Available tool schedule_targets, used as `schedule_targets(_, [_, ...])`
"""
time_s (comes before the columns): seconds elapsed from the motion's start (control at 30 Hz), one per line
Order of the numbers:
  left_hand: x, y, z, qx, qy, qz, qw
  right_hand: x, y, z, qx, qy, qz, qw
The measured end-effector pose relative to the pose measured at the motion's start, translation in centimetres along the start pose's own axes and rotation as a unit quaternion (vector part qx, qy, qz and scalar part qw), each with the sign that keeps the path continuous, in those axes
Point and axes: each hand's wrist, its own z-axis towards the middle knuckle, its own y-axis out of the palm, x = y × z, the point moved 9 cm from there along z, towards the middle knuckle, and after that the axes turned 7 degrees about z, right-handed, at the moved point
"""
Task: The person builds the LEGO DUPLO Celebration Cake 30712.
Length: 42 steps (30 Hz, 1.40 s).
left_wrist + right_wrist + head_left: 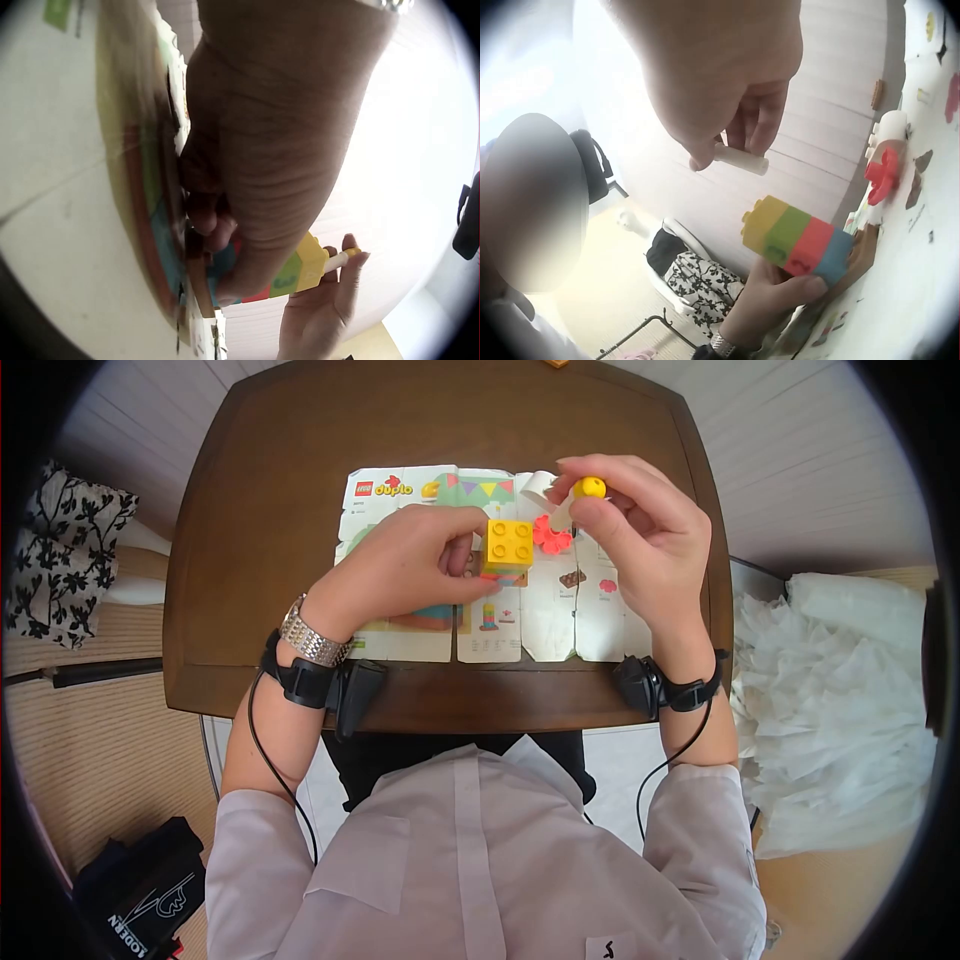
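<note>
My left hand (400, 555) grips a stacked tower of toy building bricks (795, 241) low down, thumb on one side and fingers behind. From the top the tower runs yellow, green, red and blue, with numbers on some sides; a brown base piece (865, 251) is at its foot. Up to the right, my right hand (655, 520) pinches a white candle piece (741, 160) with a yellow round tip (592, 487) between thumb and fingers. In the right wrist view, the candle's free end is above and apart from the studs of the yellow brick.
The tower stands over a printed picture sheet (400, 643) on the brown table (270, 510). Just beyond it are a red flower piece (551, 536) and a white rounded brick (538, 488). A small orange-brown piece (556, 363) lies at the table's far edge.
</note>
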Motion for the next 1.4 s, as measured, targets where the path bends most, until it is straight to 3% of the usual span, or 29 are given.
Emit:
schedule_targets(0.2, [-0.2, 0.1, 0.0, 0.005, 0.009, -0.023, 1.000, -0.3, 2.4, -0.7, -0.037, 0.028, 0.121, 0.992])
schedule_targets(0.37, [-0.1, -0.1, -0.1, 0.007, 0.010, -0.016, 1.000, -0.4, 3.0, -0.4, -0.061, 0.028, 0.016, 0.998])
schedule_targets(0.43, [-0.1, -0.1, -0.1, 0.005, 0.011, -0.012, 1.000, -1.5, 3.4, -0.2, -0.076, -0.037, -0.070, 0.994])
schedule_targets(0.57, [-0.2, 0.0, 0.0, -0.004, 0.005, -0.005, 1.000, -2.1, 3.6, 0.0, -0.079, -0.059, -0.119, 0.988])
schedule_targets(0.63, [-0.1, 0.0, 0.0, -0.008, 0.007, -0.001, 1.000, -2.7, 3.9, 0.0, -0.096, -0.122, -0.135, 0.979])
schedule_targets(0.83, [0.7, -0.2, -0.2, -0.007, 0.010, -0.034, 0.999, -2.5, 4.4, 0.4, -0.127, -0.070, -0.129, 0.981])
schedule_targets(1.0, [0.0, 0.1, -0.3, -0.020, -0.034, -0.031, 0.999, -1.4, 4.2, 0.5, -0.149, -0.022, -0.078, 0.986])
schedule_targets(1.13, [-0.1, 0.2, -0.2, -0.018, -0.036, -0.015, 0.999, -0.9, 4.3, 0.3, -0.160, -0.051, -0.040, 0.985])
schedule_targets(1.27, [0.0, -0.1, 0.0, 0.001, -0.024, -0.034, 0.999, 0.2, 3.5, -0.5, -0.118, -0.028, -0.016, 0.993])
schedule_targets(1.33, [0.0, -0.2, -0.1, 0.009, -0.013, -0.032, 0.999, 1.9, 0.9, -0.3, -0.016, -0.019, 0.075, 0.997])
schedule_targets(1.4, [-1.1, -0.8, -0.2, 0.039, -0.061, -0.050, 0.996, 2.1, -0.5, 0.1, 0.013, -0.030, 0.053, 0.998])
